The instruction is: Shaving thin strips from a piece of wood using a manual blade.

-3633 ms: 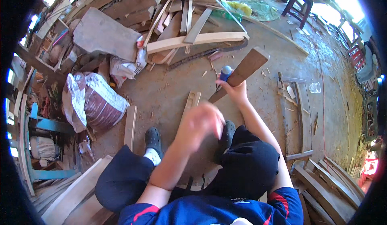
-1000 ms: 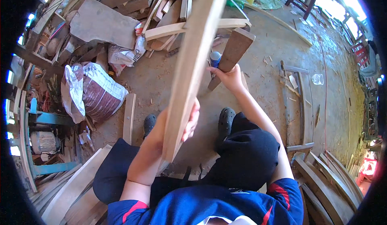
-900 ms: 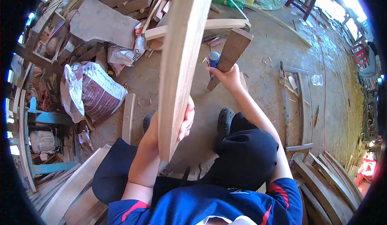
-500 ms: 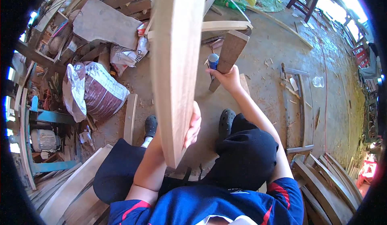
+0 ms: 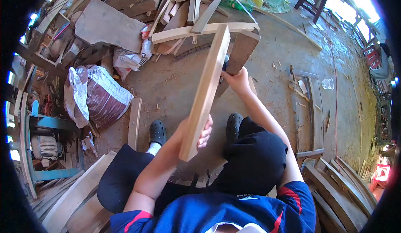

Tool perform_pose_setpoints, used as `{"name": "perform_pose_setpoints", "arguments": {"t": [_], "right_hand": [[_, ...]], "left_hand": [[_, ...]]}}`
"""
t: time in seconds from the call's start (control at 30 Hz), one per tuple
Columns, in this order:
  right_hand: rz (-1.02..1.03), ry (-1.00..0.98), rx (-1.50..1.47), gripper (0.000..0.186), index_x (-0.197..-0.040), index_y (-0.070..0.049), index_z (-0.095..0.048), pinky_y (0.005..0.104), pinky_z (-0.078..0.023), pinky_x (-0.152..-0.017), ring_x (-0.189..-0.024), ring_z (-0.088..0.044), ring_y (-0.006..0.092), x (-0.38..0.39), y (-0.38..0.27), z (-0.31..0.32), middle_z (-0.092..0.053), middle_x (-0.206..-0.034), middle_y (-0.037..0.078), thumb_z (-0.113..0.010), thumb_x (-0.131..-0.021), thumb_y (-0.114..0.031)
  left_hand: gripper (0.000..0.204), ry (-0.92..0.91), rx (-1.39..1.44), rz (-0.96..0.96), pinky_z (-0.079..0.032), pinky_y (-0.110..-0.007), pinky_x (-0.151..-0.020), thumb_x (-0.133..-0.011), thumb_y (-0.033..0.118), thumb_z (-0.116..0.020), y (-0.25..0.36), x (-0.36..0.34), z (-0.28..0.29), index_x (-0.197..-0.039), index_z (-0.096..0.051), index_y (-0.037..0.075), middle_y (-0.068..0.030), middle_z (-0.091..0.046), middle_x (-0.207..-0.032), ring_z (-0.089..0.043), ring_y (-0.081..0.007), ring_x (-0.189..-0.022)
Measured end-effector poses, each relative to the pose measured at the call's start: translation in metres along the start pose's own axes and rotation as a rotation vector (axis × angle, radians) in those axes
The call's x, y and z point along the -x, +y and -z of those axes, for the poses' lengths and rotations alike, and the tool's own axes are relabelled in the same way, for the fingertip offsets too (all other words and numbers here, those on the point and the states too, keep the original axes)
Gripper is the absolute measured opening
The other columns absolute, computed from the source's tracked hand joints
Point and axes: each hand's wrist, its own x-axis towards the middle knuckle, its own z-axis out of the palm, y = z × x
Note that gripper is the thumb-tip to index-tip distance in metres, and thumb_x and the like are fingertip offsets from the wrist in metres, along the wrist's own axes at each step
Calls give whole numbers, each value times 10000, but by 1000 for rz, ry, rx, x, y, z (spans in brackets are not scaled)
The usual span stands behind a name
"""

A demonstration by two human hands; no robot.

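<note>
My left hand [image 5: 200,135] is wrapped round the near part of a pale wooden bar [image 5: 209,87], fingers curled over its right side. The bar slants up and away, its far end close to the left side of a brown wooden block [image 5: 242,51]. My right hand [image 5: 238,81] is closed round the lower part of that block, thumb on its left side. A small blue cylinder sits against the block near my thumb, mostly covered by the bar. Whether it is fixed to the block I cannot tell. Behind both lies a long curved wooden slat [image 5: 177,33].
Wood offcuts [image 5: 184,11] pile up beyond the slat. At left are a full sack [image 5: 102,93] and a blue metal frame [image 5: 54,121] with a motor. On the right floor lies a frame saw [image 5: 311,107]; a dark stool [image 5: 313,1] stands far right.
The pale bar has dropped away from close in front of the view, and its far end has come down beside the brown block. My right hand has stayed nearly still.
</note>
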Motion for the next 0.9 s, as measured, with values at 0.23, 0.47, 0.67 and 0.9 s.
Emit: {"name": "perform_pose_setpoints", "arguments": {"t": [0.23, 0.47, 0.67, 0.9], "right_hand": [[54, -70, 96, 275, -965, -12, -697, 272, -513, -716, -772, -604, 65, 1, 4, 6, -713, -854, 21, -836, -779, -159], [59, -62, -85, 300, -1030, -17, -689, 279, -518, -764, -854, -627, 72, -4, 16, -1, -719, -922, 24, -822, -797, -153], [44, -124, -93, 357, -1146, -27, -653, 289, -515, -841, -929, -640, 102, -2, 4, 10, -719, -1021, 26, -787, -836, -139], [67, -72, -45, 309, -1146, -21, -639, 308, -500, -893, -1000, -631, 119, -1, 3, 15, -697, -1054, 36, -746, -873, -120]], "left_hand": [[474, -226, -332, -402, -533, -332, -494, -969, 455, -524, 13, 12, -23, -901, -458, -9, -121, -542, -654, -619, -255, -525], [398, 77, -32, -84, -490, -328, -411, -946, 426, -524, -12, -2, -2, -859, -497, 39, -74, -526, -580, -582, -204, -452], [398, 53, -186, -340, -499, -339, -405, -936, 425, -529, 11, 10, 50, -898, -488, 31, -76, -508, -578, -571, -200, -449], [811, 1199, -541, -400, -506, -376, -808, -931, 709, -356, -12, -20, 208, -1177, -618, -17, -170, -657, -1002, -646, -278, -947]]}}
